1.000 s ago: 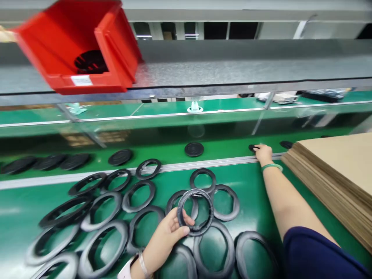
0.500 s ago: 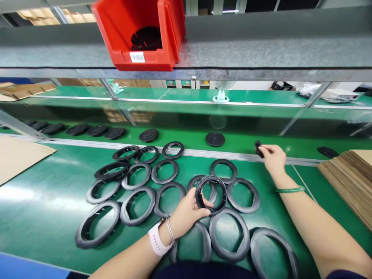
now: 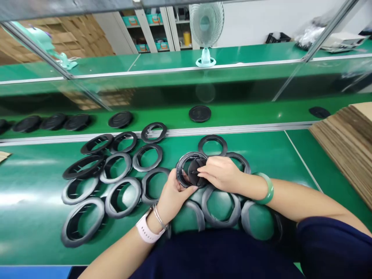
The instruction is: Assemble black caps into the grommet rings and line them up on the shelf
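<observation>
My left hand (image 3: 172, 193) grips a black plastic ring (image 3: 184, 169) by its lower edge, above the green table (image 3: 35, 217). My right hand (image 3: 222, 173) pinches a small black disc (image 3: 194, 173) and holds it inside that ring. Around both hands lie several more black rings (image 3: 121, 197), spread flat on the table. A pink watch and bangles sit on my left wrist, a green bangle on my right.
A conveyor belt (image 3: 162, 116) beyond a metal rail carries several black discs (image 3: 199, 113). A stack of cardboard sheets (image 3: 348, 139) lies at the right. A small fan (image 3: 205, 27) stands on the far bench.
My right hand has come back from the conveyor with a small black disc and brought it into the ring held by my left hand. The view has tilted down.
</observation>
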